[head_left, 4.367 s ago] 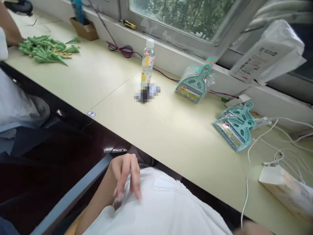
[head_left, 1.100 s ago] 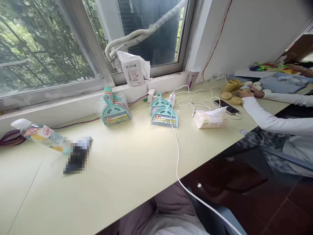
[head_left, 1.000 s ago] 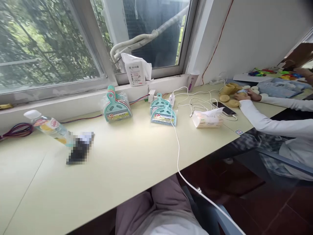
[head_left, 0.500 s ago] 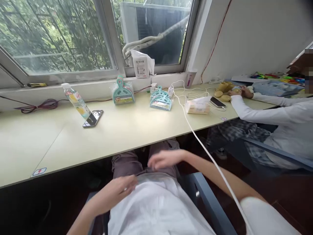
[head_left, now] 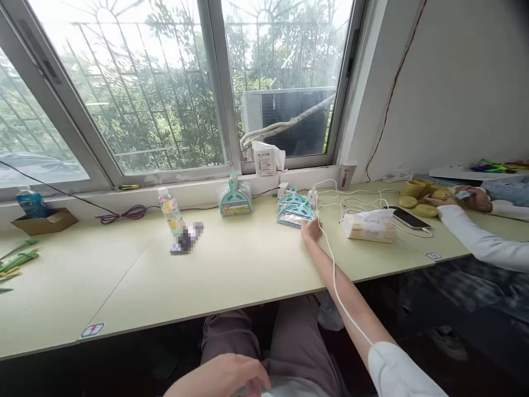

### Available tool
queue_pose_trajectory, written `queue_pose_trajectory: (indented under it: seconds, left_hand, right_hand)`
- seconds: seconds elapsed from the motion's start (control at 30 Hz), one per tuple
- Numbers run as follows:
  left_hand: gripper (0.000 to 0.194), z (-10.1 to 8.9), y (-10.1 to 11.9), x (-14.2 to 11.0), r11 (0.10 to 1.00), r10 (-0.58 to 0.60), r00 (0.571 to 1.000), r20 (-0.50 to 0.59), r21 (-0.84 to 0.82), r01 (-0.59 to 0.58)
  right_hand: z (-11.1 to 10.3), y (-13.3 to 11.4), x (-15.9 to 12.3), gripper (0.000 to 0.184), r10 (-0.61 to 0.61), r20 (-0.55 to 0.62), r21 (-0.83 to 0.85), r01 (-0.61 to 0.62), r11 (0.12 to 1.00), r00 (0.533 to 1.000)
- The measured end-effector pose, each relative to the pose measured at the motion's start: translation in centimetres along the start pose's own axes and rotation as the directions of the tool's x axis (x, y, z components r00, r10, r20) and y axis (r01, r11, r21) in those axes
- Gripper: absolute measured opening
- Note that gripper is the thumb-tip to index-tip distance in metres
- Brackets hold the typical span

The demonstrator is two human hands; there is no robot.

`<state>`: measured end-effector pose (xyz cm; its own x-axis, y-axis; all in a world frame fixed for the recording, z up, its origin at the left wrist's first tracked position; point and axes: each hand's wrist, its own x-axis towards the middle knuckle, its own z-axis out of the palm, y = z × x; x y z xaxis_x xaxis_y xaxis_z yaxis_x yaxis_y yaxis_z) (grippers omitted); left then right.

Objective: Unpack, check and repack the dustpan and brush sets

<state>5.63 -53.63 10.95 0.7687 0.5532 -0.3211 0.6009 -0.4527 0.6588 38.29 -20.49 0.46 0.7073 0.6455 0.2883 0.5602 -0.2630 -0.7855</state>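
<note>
My right hand [head_left: 311, 230] is stretched out over the pale table [head_left: 231, 275] and touches the near edge of a stack of teal mini dustpans in plastic [head_left: 295, 208]. Its fingers are small in view, and I cannot see whether they grip. My left hand [head_left: 231, 376] rests low at my lap against my shirt, fingers loosely curled. A second bundle of teal dustpans [head_left: 235, 199] leans against the window ledge. A white cable [head_left: 330, 275] runs along my right arm.
A drink bottle [head_left: 171, 210] and a blurred item stand mid-table. A tissue pack [head_left: 369, 226], a phone [head_left: 407, 218] and white cables lie to the right. Another person's white sleeve [head_left: 475, 242] reaches yellow pieces [head_left: 417, 198] at far right. Green pieces [head_left: 16, 260] lie at far left.
My right hand has gone from my lap out to the dustpan stack on the table. The view has tipped up to show more window. My left hand stays at my lap.
</note>
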Motion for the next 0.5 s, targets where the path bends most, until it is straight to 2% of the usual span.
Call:
queue_pose_trajectory:
  seconds: [0.07,0.13,0.23,0.27,0.33,0.37,0.43,0.47,0.5]
  left_hand:
    - [0.029,-2.0,-0.4,0.8,0.997,0.035,0.999,0.0,-0.062,-0.035]
    - [0.036,-4.6,-1.3,2.6,0.978,0.129,0.992,0.016,-0.169,-0.125]
    - [0.042,-9.6,-4.1,7.5,0.896,0.247,0.969,-0.016,-0.377,-0.235]
    - [0.04,-11.4,-5.4,9.7,0.866,0.25,0.965,-0.084,-0.426,-0.262]
    - [0.037,-14.9,-8.6,14.2,0.831,0.196,0.93,-0.312,-0.451,-0.327]
    - [0.036,-16.4,-10.4,16.5,0.836,0.134,0.896,-0.424,-0.436,-0.332]
    - [0.036,-18.6,-14.0,20.3,0.853,-0.038,0.77,-0.638,-0.422,-0.308]
    - [0.039,-19.2,-15.7,21.8,0.837,-0.113,0.706,-0.699,-0.45,-0.311]
    - [0.043,-19.6,-17.2,23.0,0.798,-0.192,0.661,-0.725,-0.507,-0.325]
  right_hand:
    - [0.0,0.4,1.2,0.054,0.047,0.023,0.017,-0.047,0.999,0.999]
    - [-0.2,0.6,2.1,0.054,0.088,0.045,0.028,-0.09,0.996,0.995]
    - [-0.5,0.9,2.7,0.048,0.139,0.058,0.038,-0.141,0.989,0.989]
    - [-0.6,0.9,2.6,0.045,0.143,0.063,0.052,-0.146,0.988,0.988]
    - [-0.5,0.8,2.2,0.039,0.126,0.068,0.103,-0.132,0.986,0.99]
    - [-0.5,0.7,1.8,0.038,0.108,0.068,0.134,-0.116,0.984,0.992]
    - [-0.2,0.3,1.0,0.035,0.044,0.083,0.199,-0.06,0.978,0.996]
    - [0.0,0.1,0.6,0.035,-0.004,0.103,0.231,-0.02,0.973,0.995]
    - [0.2,-0.1,0.3,0.034,-0.065,0.129,0.266,0.029,0.964,0.99]
